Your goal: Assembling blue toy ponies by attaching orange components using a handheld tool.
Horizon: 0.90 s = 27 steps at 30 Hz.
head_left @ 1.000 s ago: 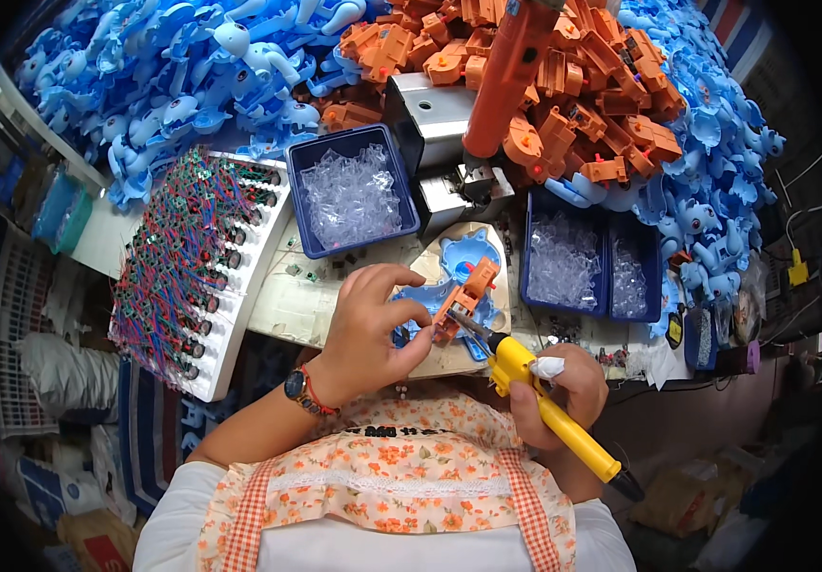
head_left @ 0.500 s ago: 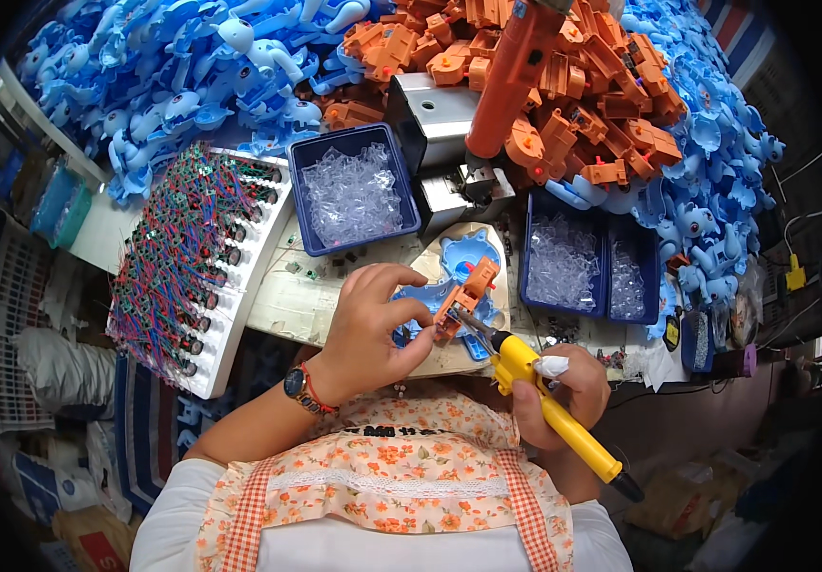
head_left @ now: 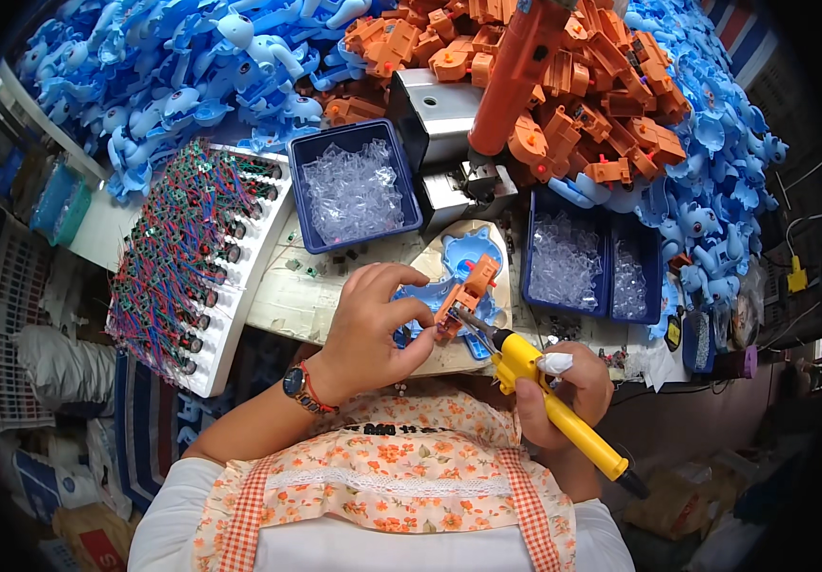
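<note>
My right hand [head_left: 568, 396] grips a yellow soldering iron [head_left: 573, 434] with a trigger-like body, a white wrap at its side and a dark cable end. Its metal tip meets the near end of an orange plastic housing [head_left: 473, 284]. Against that same end, my left hand [head_left: 380, 324] is closed with thumb and fingertips; whatever small part may be between them is hidden. Under the housing lies a light-blue toy shell half [head_left: 468, 246], resting in a pale shaped holder [head_left: 499, 238] on the bench.
Left stands a white foam tray [head_left: 230, 367] of wired circuit parts. Blue bins [head_left: 314, 238] [head_left: 525, 286] hold clear plastic pieces. Behind them are an orange-handled press [head_left: 511, 86], heaped orange housings [head_left: 559, 143] and piles of blue toy shells [head_left: 182, 86] [head_left: 716, 181].
Both hands, the iron and the housing keep nearly the same places. The whole view has shifted very slightly.
</note>
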### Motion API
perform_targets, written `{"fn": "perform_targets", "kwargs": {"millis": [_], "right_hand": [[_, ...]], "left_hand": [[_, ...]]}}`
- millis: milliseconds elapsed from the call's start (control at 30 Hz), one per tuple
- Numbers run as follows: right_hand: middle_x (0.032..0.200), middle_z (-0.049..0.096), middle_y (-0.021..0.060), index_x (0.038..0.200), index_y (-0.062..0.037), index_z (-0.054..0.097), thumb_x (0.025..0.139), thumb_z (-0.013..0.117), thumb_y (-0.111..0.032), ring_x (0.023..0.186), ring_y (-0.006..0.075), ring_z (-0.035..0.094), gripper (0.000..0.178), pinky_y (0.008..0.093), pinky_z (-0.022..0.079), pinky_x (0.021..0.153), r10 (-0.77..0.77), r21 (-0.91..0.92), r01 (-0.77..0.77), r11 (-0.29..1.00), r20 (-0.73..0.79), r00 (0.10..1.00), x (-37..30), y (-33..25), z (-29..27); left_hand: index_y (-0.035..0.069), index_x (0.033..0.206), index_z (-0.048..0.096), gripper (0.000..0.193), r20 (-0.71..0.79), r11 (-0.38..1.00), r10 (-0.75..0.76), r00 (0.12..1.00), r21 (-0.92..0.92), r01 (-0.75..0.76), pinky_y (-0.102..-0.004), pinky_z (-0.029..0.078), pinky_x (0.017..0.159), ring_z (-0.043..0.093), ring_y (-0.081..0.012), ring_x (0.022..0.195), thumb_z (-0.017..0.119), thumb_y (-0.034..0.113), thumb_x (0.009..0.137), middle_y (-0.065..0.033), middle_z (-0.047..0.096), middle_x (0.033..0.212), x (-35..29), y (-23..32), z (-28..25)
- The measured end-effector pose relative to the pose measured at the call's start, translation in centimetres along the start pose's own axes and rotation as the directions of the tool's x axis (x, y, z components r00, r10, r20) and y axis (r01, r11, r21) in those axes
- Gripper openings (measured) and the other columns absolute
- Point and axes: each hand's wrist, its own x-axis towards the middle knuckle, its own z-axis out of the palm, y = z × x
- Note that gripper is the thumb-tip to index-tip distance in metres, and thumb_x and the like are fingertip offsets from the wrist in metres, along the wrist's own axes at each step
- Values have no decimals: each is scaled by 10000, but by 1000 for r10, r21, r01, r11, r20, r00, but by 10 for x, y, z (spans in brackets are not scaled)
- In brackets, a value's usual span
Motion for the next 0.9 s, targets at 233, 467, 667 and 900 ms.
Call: {"fn": "perform_targets", "kwargs": {"millis": [233,467,667,900], "right_hand": [[666,576,69,998,-34,549,725,767,-127,477,208,534,360,315,422,458,1,-18,-1,1000,23,1000,1,-2,-2],[657,568,79,1012,-33,537,742,746,-113,495,226,555,351,325,440,472,43,84,-37,996,-81,996,-9,2,-2],[968,570,163,1114,-20,440,873,634,-141,839,190,555,332,331,467,790,251,248,-224,942,-82,965,-35,0,-18],[901,552,138,1085,-20,451,849,663,-118,761,205,557,331,335,473,709,313,315,-250,916,-166,935,-38,-3,-17]], "left_hand": [[91,717,641,90,6,1000,-16,1000,0,16,-444,396,948,573,-306,1025,713,143,706,-107,621,1060,-1,-1,0],[65,999,659,282,-60,994,-81,995,-81,75,-377,431,932,584,-288,1079,739,146,741,-130,604,1160,-4,1,-9],[31,1036,676,229,-4,925,-297,955,-250,287,-267,463,749,593,-140,927,707,98,819,-72,635,1023,-27,-31,-35],[0,946,721,127,435,643,-471,768,-426,636,-200,460,626,583,-36,711,709,112,888,-14,690,850,-20,-24,-27]]}}
